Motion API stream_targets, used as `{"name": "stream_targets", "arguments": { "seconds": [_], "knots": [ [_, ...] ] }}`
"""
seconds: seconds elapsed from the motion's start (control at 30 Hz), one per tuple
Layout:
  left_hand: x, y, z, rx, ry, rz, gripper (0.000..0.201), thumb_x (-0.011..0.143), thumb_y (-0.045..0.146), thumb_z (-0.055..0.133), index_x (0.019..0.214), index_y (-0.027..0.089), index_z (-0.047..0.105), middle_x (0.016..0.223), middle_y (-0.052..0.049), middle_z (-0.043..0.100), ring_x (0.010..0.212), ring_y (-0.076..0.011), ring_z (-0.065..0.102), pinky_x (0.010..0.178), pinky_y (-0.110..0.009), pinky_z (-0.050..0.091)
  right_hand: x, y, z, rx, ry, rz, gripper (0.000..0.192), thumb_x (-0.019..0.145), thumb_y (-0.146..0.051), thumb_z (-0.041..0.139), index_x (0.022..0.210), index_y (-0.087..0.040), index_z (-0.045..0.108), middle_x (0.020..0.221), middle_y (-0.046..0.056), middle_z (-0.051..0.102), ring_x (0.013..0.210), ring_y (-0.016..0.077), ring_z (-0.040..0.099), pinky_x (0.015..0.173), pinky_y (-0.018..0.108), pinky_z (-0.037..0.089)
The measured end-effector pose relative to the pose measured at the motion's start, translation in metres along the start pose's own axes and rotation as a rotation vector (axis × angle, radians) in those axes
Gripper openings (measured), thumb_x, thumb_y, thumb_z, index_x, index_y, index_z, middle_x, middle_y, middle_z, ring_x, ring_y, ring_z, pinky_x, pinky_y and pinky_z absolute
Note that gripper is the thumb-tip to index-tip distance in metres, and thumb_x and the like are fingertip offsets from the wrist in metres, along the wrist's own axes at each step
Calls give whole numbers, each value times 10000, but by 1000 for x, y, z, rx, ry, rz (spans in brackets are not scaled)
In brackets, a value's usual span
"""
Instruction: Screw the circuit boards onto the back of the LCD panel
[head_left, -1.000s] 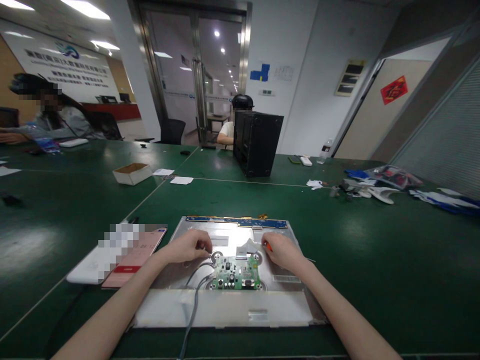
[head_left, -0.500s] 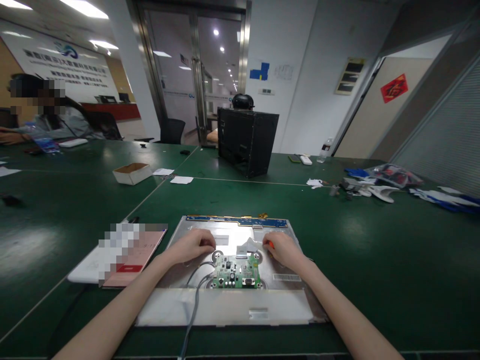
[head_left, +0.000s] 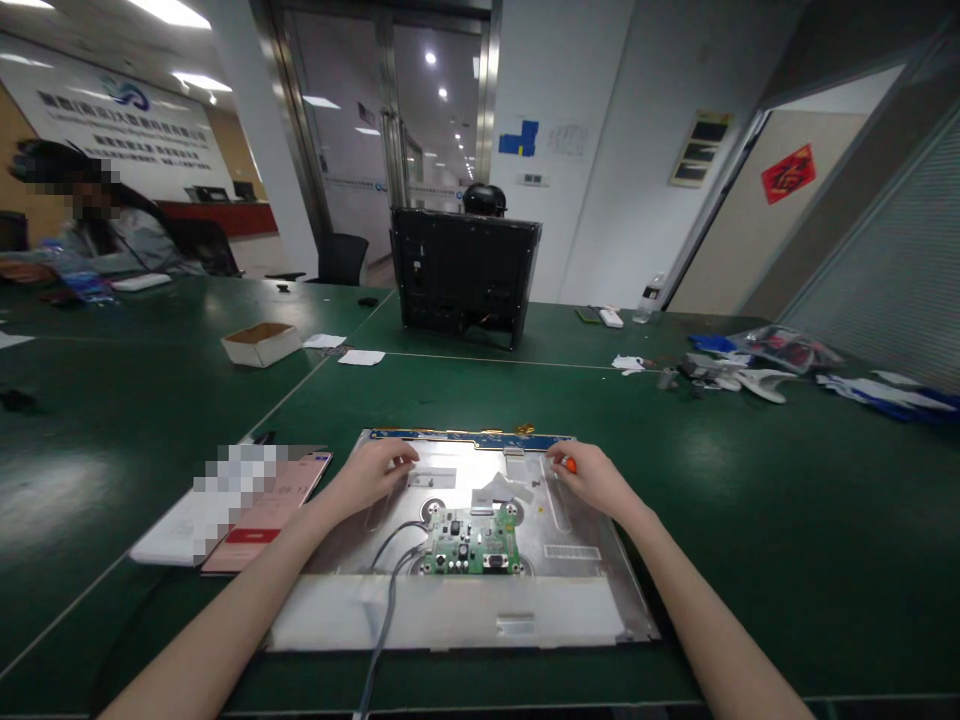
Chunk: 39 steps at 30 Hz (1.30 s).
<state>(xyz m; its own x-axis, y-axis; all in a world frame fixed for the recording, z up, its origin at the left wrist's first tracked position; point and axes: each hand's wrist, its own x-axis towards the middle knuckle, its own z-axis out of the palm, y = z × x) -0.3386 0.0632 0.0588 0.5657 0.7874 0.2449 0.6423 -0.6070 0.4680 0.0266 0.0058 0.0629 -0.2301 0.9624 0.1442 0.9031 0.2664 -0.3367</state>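
A metal-backed display panel [head_left: 480, 612] lies flat before me. A green circuit board [head_left: 471, 535] sits on its middle, with grey cables at the left and a flat ribbon strip [head_left: 491, 495] above it. Along the far edge runs a narrow blue board [head_left: 450, 437]. My left hand [head_left: 379, 470] is over the panel's upper left, fingers curved and apart, holding nothing visible. Over the upper right, my right hand [head_left: 589, 475] is closed around a small object with an orange end [head_left: 571, 465]; most of it is hidden by the fingers.
Left of the panel lie a pink-screened phone [head_left: 259, 520] and a white item. A black monitor housing [head_left: 465, 275] stands across the green table, a person behind it. An open box [head_left: 261, 345] and papers are at mid-left. Assorted parts [head_left: 720, 375] lie right; another person sits far left.
Both my hands have moved away from the circuit board towards the panel's far edge, the right one also outward. Across the table, the black housing has turned to face more squarely towards me.
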Motion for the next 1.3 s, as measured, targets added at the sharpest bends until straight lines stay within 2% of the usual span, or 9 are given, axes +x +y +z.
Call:
{"name": "stream_targets", "arguments": {
  "seconds": [0.1,0.2,0.33,0.47,0.63,0.83,1.03,1.2,1.3],
  "knots": [
    [0,1,-10,-55,-79,-40,216,847,297,495,833,173,671,815,-32,663,731,-158,578,649,-237,414,-1,2,2,-7,-16,-3,288,830,-368,528,1034,-192,628,953,80,660,876,206,588,754,289,406],
    [-2,5,-17,-112,-230,-63,232,835,339,523,802,169,678,754,-18,658,678,-145,564,611,-228,395,-1,-6,9,-12,-70,-41,299,773,-418,607,995,-221,649,904,56,664,838,198,589,717,271,402],
    [-6,16,-21,-176,-417,-35,219,793,360,586,851,175,688,783,-20,664,712,-153,570,628,-234,401,1,-19,17,-33,-102,-65,153,803,-314,584,889,-218,665,856,49,658,821,185,587,714,261,382],
    [-9,29,-23,-235,-563,0,193,783,326,599,887,188,686,834,-26,666,734,-158,583,651,-250,421,1,-26,20,-44,-95,-74,136,835,-227,519,848,-204,653,874,53,653,832,182,580,722,261,366],
    [-12,36,-24,-247,-605,-17,171,757,289,628,886,188,675,856,-22,661,738,-155,586,651,-249,436,0,-27,21,-25,-93,-95,135,832,-192,510,858,-196,643,885,45,652,835,173,579,733,257,373],
    [-15,37,-12,-296,-641,-20,132,738,239,627,843,183,685,792,-10,648,680,-135,573,598,-226,422,2,-23,23,-5,-92,-116,115,828,-199,524,835,-186,638,858,50,645,826,173,579,741,259,386],
    [-13,36,-5,-282,-632,13,138,717,203,640,840,184,699,767,-3,639,646,-123,554,567,-213,411,1,-23,24,8,-76,-124,97,829,-209,535,843,-187,629,869,54,632,828,174,576,750,270,392],
    [-12,32,-3,-286,-619,33,134,706,211,668,833,191,709,766,-2,640,652,-122,556,578,-211,417,0,-24,22,20,-63,-130,151,833,-196,532,946,-207,632,1002,63,605,895,175,573,787,282,394],
    [-12,32,-2,-291,-610,56,115,718,208,660,816,193,717,767,-3,636,662,-124,558,586,-214,419,1,-25,21,25,-77,-136,155,832,-175,520,902,-207,654,992,58,617,910,177,576,792,281,394]
  ]
}}
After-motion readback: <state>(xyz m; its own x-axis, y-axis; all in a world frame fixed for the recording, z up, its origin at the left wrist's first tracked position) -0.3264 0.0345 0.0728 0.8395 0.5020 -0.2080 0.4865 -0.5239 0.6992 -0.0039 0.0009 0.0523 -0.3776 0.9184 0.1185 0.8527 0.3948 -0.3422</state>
